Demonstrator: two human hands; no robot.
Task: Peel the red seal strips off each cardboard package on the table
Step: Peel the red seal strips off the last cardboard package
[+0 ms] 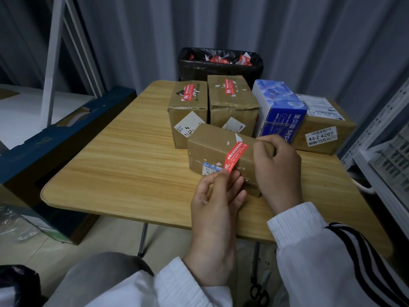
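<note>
At the near right of the wooden table [110, 162], head view: the cardboard package [212, 149] you were working lay flat, just beyond both hands. The red seal strip [235, 156] ran across its width, from the top face down over the near edge toward you. Its near end was lifted off the cardboard, while the far end looked stuck on top. Your left hand [218, 196] was the nearer one to the strip, thumb and forefinger pinching the loose end and the other fingers loosely curled. Your right hand [276, 165] gripped the package's right end, fingers curled over its far edge, bracing it. My read: the peel goes along the strip's axis, away from the stuck end. Two rear packages [188, 116] [232, 103] had strips on. The black-bagged bin [221, 65] behind the table held red scraps.
</note>
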